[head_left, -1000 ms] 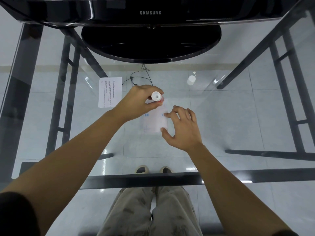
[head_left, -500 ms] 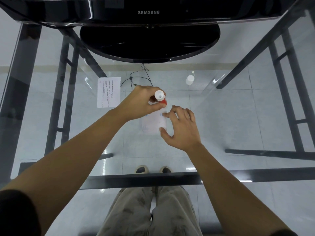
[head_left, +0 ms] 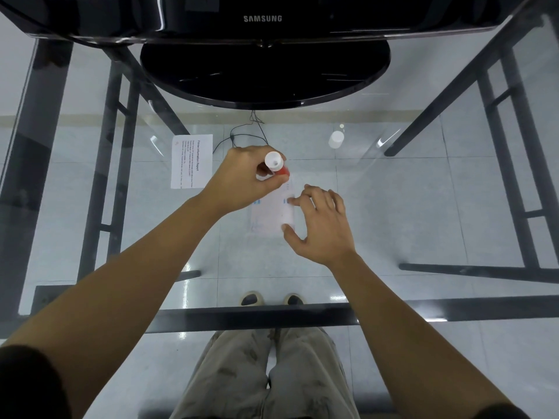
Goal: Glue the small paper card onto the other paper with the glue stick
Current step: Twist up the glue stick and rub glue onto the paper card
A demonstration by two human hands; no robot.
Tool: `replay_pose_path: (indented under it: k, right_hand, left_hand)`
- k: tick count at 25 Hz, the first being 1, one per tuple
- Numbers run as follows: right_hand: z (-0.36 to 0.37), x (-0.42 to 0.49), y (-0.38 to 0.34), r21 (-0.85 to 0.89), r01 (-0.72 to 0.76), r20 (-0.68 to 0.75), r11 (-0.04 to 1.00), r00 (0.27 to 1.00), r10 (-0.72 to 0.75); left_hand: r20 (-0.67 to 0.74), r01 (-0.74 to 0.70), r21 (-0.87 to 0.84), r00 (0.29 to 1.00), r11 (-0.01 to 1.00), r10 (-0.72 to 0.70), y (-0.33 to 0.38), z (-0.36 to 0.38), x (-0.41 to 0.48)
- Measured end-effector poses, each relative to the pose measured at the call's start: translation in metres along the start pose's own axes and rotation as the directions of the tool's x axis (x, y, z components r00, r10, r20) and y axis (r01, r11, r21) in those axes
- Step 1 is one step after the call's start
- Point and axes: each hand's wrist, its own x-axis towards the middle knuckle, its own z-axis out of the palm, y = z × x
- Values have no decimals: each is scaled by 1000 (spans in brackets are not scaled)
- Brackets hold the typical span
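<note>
Now my left hand (head_left: 242, 176) grips the glue stick (head_left: 276, 164) over the card (head_left: 272, 214); right fingers (head_left: 295, 201), spread, pin it. Pressure could slide it.

I sat at a clear glass table (head_left: 453, 207) on dark metal legs (head_left: 447, 101). Through it I saw pale glossy floor tiles (head_left: 499, 182) (bright with reflected light). A black Samsung monitor (head_left: 263, 18) stood ahead on its oval base (head_left: 266, 74).
</note>
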Motion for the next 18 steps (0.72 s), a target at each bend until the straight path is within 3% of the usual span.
replay_pose_path:
  k: [3, 6, 11, 18]
  right_hand:
    - [0, 0, 1, 29, 16, -4, 999, 1000, -16]
    - [1, 0, 3, 51, 25, -6, 998, 1000, -24]
    - [2, 1, 3, 51, 17, -19, 999, 1000, -16]
    - [0, 0, 3, 55, 23, -20, 998, 1000, -22]
  left_hand:
    - [29, 49, -76, 998, 996, -47, -1, -5, -15]
    - [148, 46, -132, 989, 990, -26, 0, -6, -37]
    - [298, 68, -79, 954, 995, -41, -2, -1, -47]
    - [77, 56, 4, 995, 998, -57, -7, -12, -26]
